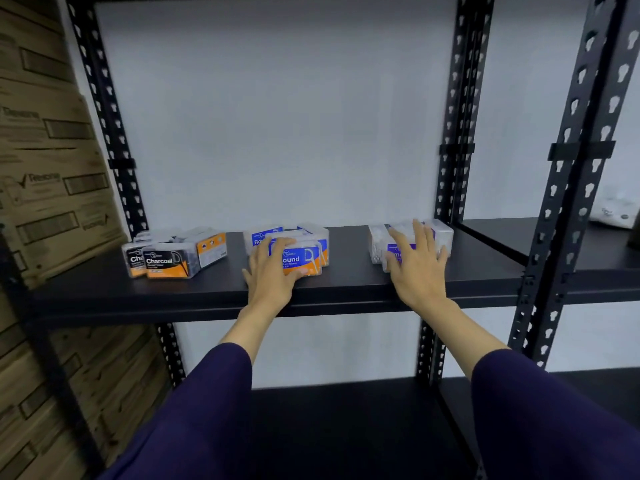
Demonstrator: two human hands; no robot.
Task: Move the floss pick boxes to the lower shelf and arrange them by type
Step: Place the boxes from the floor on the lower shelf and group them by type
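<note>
So your left hand [273, 271] is down on the front blue "Round" box [299, 259]: fingers [280, 244] curl over its top left corner and the thumb reaches along the bottom front edge, so you're grasping it. Your right hand [417, 265] lies flat on the purple-label boxes [408, 242], fingers [420, 233] straight and spread, just pressing on top, nothing pinched.

Both arms come up from the bottom in dark purple sleeves [540, 410], wrists bare, palms facing down over the black shelf [207, 289].

All three groups sit on that shelf: Charcoal boxes [169, 259] on the left, Round ones in the middle, purple ones on the right, each group well apart from the next. Another black shelf [346, 427] sits below it.

Hard to read the purple label, since your hand covers most of it and the picture's blurry there. How many boxes are in each bunch, I can't tell. Cardboard cartons [45, 174] are stacked at the left edge, cut off by the frame.
</note>
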